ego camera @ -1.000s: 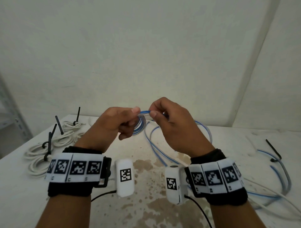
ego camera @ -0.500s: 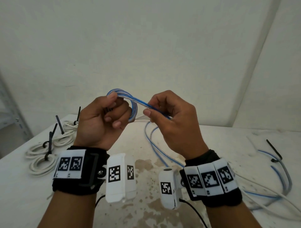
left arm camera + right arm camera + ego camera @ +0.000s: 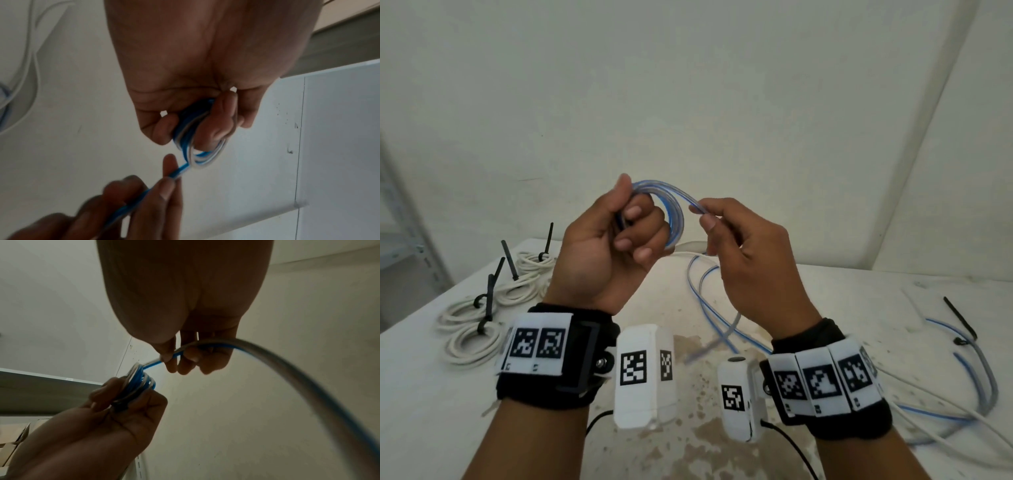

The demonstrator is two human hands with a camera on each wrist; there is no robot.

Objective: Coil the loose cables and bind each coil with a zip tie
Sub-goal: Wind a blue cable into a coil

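Note:
A blue-and-clear striped cable (image 3: 674, 209) is wound into a small coil (image 3: 197, 146) in my left hand (image 3: 619, 236), held above the table with palm toward me and fingers curled round the loops. My right hand (image 3: 726, 236) pinches the running strand (image 3: 164, 360) just right of the coil, thumb against forefinger. From there the loose cable (image 3: 705, 301) drops to the table behind my hands. In the right wrist view the coil (image 3: 137, 384) shows several turns in my left hand.
Several white cable coils (image 3: 482, 329) bound with black zip ties (image 3: 491, 294) lie at the table's left. At the right another blue-grey cable (image 3: 976, 363) with a black zip tie (image 3: 959, 318) and loose white cable. The white table (image 3: 825, 301) is stained in the middle.
Both hands rose from near the table. My left hand turned palm-up with the coil, and my right hand laid another loop of cable onto it.

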